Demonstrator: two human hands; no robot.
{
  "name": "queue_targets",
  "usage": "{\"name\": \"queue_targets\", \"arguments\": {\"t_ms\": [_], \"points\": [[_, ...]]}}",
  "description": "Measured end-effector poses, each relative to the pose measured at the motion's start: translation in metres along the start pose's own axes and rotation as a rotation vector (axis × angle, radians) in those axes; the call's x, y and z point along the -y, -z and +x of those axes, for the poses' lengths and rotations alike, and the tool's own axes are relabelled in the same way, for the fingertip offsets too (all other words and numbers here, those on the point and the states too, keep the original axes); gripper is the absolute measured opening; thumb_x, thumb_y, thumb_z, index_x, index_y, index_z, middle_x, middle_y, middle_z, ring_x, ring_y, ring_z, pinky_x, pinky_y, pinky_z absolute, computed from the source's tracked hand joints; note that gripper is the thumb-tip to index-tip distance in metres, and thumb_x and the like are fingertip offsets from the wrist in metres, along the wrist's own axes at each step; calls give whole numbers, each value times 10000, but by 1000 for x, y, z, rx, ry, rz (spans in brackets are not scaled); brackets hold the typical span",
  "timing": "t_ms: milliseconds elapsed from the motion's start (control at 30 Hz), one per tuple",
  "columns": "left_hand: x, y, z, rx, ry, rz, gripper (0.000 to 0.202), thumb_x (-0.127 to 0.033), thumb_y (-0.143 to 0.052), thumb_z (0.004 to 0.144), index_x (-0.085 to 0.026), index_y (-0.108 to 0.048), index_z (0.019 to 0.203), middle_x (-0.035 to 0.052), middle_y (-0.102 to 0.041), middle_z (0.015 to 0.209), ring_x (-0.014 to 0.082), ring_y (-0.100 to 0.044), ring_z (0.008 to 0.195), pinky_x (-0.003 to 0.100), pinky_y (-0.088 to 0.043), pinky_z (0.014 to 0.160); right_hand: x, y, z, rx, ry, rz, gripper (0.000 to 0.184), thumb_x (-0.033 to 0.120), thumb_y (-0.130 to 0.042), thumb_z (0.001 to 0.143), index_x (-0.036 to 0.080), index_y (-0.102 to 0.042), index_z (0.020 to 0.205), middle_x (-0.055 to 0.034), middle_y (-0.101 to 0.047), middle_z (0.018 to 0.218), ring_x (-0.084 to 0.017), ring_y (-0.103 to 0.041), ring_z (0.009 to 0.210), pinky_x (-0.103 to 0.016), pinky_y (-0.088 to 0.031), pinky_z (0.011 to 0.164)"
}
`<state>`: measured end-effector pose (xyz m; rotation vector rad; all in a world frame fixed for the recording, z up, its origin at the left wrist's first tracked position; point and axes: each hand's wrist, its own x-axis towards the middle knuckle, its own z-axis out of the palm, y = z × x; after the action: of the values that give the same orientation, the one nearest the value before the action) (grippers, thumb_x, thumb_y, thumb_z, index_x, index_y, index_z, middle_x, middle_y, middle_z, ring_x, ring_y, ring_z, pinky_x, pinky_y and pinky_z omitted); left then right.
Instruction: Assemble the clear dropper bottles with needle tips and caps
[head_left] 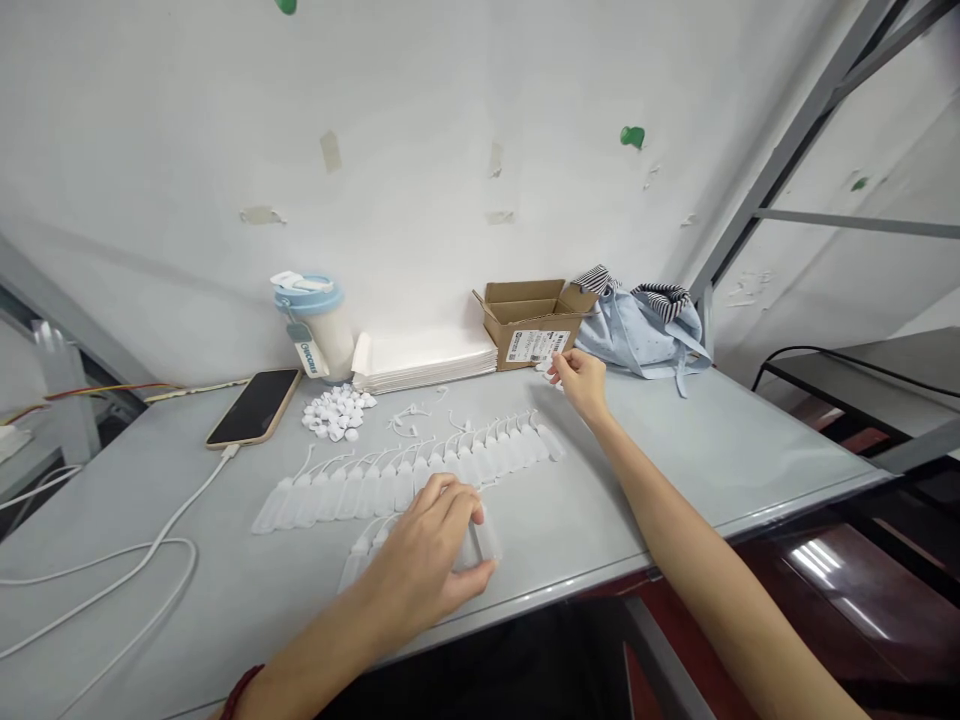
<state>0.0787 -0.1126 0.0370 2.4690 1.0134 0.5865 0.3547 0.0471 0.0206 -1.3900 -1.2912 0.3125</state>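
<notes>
My left hand (427,550) is curled over a front row of translucent white plastic tags, its thumb and fingers closed around the end tag (487,535). The palm hides part of that row. Farther back lies a long overlapping row of similar tags (360,490), each with a thin white loop at its top. In front of the cardboard box, my right hand (581,382) is raised with thumb and fingers pinched together. Small white pieces (546,370) show beside its fingertips; whether they are held is unclear.
A pile of small white caps (336,412) lies near a phone (253,408) with a charging cable (161,530). Along the wall stand a blue-lidded cup (319,325), a stack of white sheets (427,362), an open cardboard box (529,325) and a light blue cloth bag (637,335).
</notes>
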Motion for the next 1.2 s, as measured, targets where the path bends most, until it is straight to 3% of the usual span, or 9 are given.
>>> {"name": "queue_targets", "arguments": {"t_ms": [267, 600, 733, 833, 967, 1067, 1200], "points": [[1, 0, -8, -15, 20, 63, 212, -139, -562, 745, -223, -394, 844, 62, -563, 995, 259, -473, 1032, 387, -475, 781, -10, 0, 4, 13, -55, -63, 303, 390, -528, 798, 166, -556, 595, -54, -671, 578, -179, -634, 485, -289, -475, 558], [2, 2, -9, -22, -29, 95, 195, -148, -573, 751, -219, -418, 845, 69, -561, 1062, 266, -448, 1105, 390, -462, 847, -14, -1, 5, 39, -46, -145, 289, 368, -475, 828, 170, -544, 629, -67, -696, 634, -171, -637, 498, -280, -483, 572], [2, 17, -4, -4, -20, 86, 171, -223, -607, 763, -216, -459, 848, 74, -572, 1060, 271, -464, 1100, 393, -457, 854, -20, -1, 7, 48, -9, -250, 238, 305, -464, 828, 166, -575, 670, -75, -695, 664, -190, -637, 579, -305, -478, 629], [20, 43, 14, -50, 75, 91, 139, -336, -553, 823, -214, -508, 873, 73, -583, 1075, 265, -502, 1067, 391, -463, 826, -26, 0, 10, 66, 47, -358, 106, 168, -516, 741, 163, -619, 716, -88, -697, 748, -226, -628, 730, -347, -460, 735], [65, 67, 44, -158, 218, 199, 178, -315, -436, 852, -203, -568, 806, 54, -649, 882, 245, -573, 886, 378, -461, 762, -33, 2, 14, 100, 132, -475, 230, 53, -488, 671, 164, -665, 766, -108, -686, 910, -259, -578, 914, -372, -423, 834], [95, 61, 53, -170, 203, 242, 246, -258, -398, 833, -182, -630, 868, 75, -666, 873, 255, -576, 889, 391, -452, 793, -37, 7, 17, 107, 155, -547, 293, 41, -458, 683, 155, -686, 828, -115, -674, 949, -265, -567, 930, -375, -419, 839], [110, 42, 48, -172, 187, 239, 373, -214, -363, 815, -184, -683, 1003, 100, -658, 899, 272, -543, 929, 396, -442, 818, -43, 20, 24, 88, 112, -636, 330, 48, -460, 682, 138, -705, 883, -135, -666, 957, -277, -570, 923, -381, -423, 830]]}}
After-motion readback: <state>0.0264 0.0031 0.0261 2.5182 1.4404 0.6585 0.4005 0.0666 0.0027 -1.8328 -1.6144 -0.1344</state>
